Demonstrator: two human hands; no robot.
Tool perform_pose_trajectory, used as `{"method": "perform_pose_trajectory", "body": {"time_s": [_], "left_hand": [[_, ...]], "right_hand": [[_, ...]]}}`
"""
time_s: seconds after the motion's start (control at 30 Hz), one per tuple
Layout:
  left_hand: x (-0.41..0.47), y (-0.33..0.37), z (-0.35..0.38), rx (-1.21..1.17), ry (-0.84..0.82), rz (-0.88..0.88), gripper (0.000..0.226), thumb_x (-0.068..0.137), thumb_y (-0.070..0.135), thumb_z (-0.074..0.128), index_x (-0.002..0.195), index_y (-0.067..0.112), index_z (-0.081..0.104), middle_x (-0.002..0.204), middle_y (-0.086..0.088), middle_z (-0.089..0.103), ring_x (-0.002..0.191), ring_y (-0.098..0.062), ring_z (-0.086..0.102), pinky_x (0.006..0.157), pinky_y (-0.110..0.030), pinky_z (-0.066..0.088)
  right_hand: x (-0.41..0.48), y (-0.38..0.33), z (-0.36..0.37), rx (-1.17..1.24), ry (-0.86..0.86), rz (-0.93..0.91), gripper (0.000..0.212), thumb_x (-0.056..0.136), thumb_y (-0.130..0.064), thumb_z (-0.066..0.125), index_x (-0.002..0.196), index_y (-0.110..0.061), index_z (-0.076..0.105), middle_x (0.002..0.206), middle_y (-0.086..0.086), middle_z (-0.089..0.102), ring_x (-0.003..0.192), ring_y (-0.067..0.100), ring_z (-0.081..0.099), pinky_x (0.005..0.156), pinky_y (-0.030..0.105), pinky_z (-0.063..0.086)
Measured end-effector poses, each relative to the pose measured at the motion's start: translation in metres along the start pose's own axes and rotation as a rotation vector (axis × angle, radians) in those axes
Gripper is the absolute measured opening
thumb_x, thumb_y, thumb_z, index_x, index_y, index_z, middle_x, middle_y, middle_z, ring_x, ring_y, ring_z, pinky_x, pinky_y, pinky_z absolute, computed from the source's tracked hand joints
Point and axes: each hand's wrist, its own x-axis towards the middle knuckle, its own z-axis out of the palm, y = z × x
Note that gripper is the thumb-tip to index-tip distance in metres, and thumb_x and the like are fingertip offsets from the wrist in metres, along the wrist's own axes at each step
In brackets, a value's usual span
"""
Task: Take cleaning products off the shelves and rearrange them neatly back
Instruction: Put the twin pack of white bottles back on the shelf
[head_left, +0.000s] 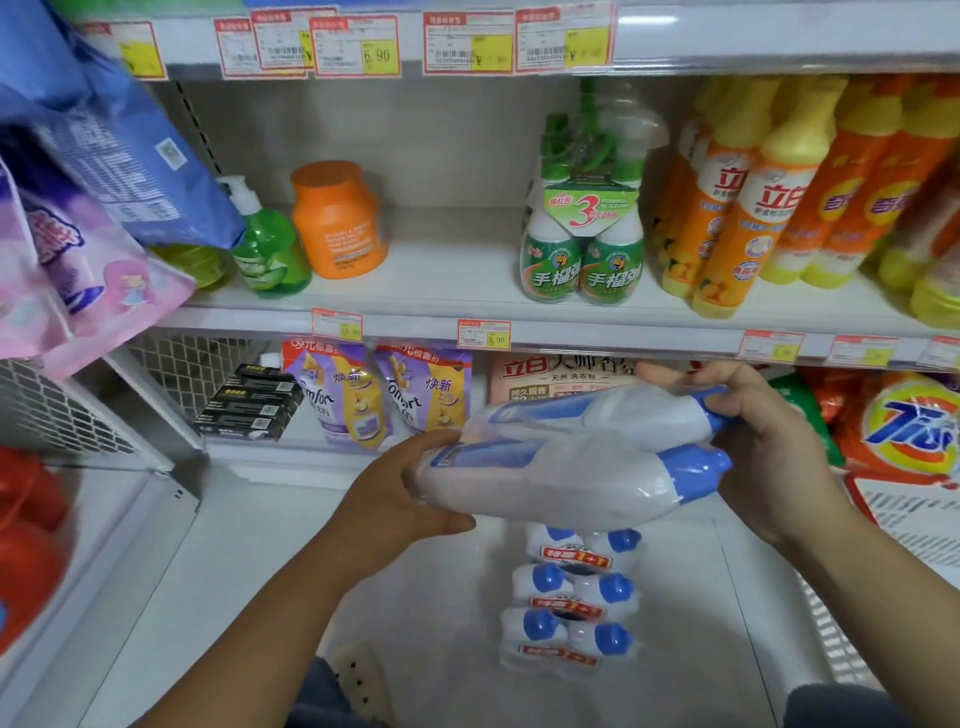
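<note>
I hold a shrink-wrapped twin pack of white bottles with blue caps (566, 467) sideways in the air in front of the lower shelf. My left hand (400, 493) grips its base end. My right hand (763, 441) grips the cap end, fingers curled round the necks. Below it, three more twin packs (571, 597) of the same bottles stand upright in a row on the white bottom shelf (260, 545), red labels across their necks.
The middle shelf (441, 291) carries a green pump bottle (267, 249), an orange jar (337, 221), a green three-bottle spray pack (584, 244) and orange-yellow dish soap bottles (753, 208). Purple softener pouches (384, 395), black boxes (249, 400) and detergent bags (904, 426) sit behind. Hanging pouches (78, 208) crowd the left.
</note>
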Motion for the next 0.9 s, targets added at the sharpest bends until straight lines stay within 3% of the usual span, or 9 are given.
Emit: {"method": "perform_pose_trajectory", "body": {"time_s": [0.07,0.13,0.2,0.3,0.47,0.53,0.67,0.77,0.9], "left_hand": [[0.003,-0.002,-0.003,-0.137,0.011,-0.052,0.071,0.053,0.018,0.095,0.112,0.048,0.067,0.120,0.012,0.064,0.103,-0.010,0.064,0.079,-0.022,0.056],[0.006,-0.007,-0.006,-0.391,-0.022,-0.142,0.082,0.041,0.032,0.100,0.116,0.042,0.068,0.124,-0.002,0.066,0.111,-0.023,0.065,0.091,-0.036,0.056],[0.009,-0.014,-0.009,-0.621,-0.083,-0.223,0.094,0.038,0.032,0.101,0.125,0.028,0.064,0.127,-0.008,0.066,0.113,-0.028,0.066,0.089,-0.038,0.058],[0.000,-0.016,-0.002,-0.685,-0.147,-0.301,0.068,0.064,0.018,0.085,0.127,0.018,0.060,0.122,-0.009,0.069,0.107,-0.026,0.069,0.080,-0.035,0.061],[-0.003,-0.023,-0.004,-0.552,-0.117,-0.400,0.059,0.069,0.015,0.079,0.125,0.021,0.061,0.118,-0.005,0.071,0.104,-0.024,0.071,0.084,-0.039,0.060],[0.009,-0.011,-0.019,-0.426,-0.076,-0.298,0.054,0.069,0.013,0.085,0.117,0.027,0.064,0.119,-0.001,0.070,0.100,-0.017,0.072,0.083,-0.034,0.060],[0.057,0.040,-0.058,-0.178,0.075,0.115,0.043,0.073,-0.008,0.079,0.100,0.022,0.067,0.087,0.023,0.073,0.079,0.012,0.065,0.067,-0.007,0.048],[0.105,0.068,-0.085,-0.070,0.222,0.341,0.046,0.076,0.000,0.079,0.112,0.025,0.066,0.102,0.021,0.073,0.098,0.005,0.066,0.083,-0.016,0.051],[0.164,0.067,-0.108,-0.052,0.323,0.438,0.049,0.078,-0.003,0.077,0.116,0.025,0.062,0.114,0.008,0.071,0.110,-0.007,0.065,0.092,-0.022,0.051]], "right_hand": [[-0.001,-0.004,-0.003,-0.051,-0.068,-0.022,0.014,0.082,-0.008,0.048,0.094,-0.012,0.055,0.106,0.006,0.074,0.098,0.021,0.070,0.079,0.036,0.058],[-0.001,-0.011,-0.004,-0.163,-0.185,-0.057,0.041,0.078,-0.014,0.068,0.118,-0.016,0.060,0.119,0.003,0.071,0.108,0.020,0.068,0.086,0.036,0.057],[0.000,-0.012,0.000,-0.258,-0.250,-0.067,0.070,0.073,-0.017,0.081,0.136,-0.030,0.053,0.123,-0.005,0.069,0.112,0.015,0.065,0.087,0.028,0.055],[0.003,0.007,0.016,-0.446,-0.258,0.011,0.085,0.053,-0.029,0.095,0.125,-0.047,0.053,0.127,-0.003,0.063,0.108,0.011,0.066,0.086,0.026,0.055],[0.012,0.032,0.045,-0.553,-0.094,-0.046,0.066,0.062,-0.006,0.087,0.117,-0.029,0.059,0.102,-0.007,0.073,0.089,0.007,0.071,0.066,0.017,0.055],[0.018,0.027,0.060,-0.581,-0.105,-0.124,0.064,0.064,-0.003,0.087,0.117,-0.027,0.061,0.099,-0.009,0.074,0.087,0.008,0.072,0.066,0.017,0.055],[0.055,0.000,0.101,-0.657,-0.109,-0.372,0.067,0.064,-0.007,0.088,0.122,-0.027,0.060,0.103,-0.014,0.073,0.093,0.004,0.070,0.079,0.023,0.057],[0.099,-0.019,0.129,-0.635,-0.088,-0.552,0.077,0.066,-0.005,0.087,0.134,-0.017,0.053,0.117,-0.007,0.069,0.105,0.008,0.067,0.091,0.029,0.056],[0.150,-0.027,0.151,-0.737,-0.071,-0.665,0.074,0.069,-0.018,0.089,0.131,-0.029,0.051,0.125,-0.002,0.065,0.113,0.017,0.064,0.099,0.047,0.051]]}}
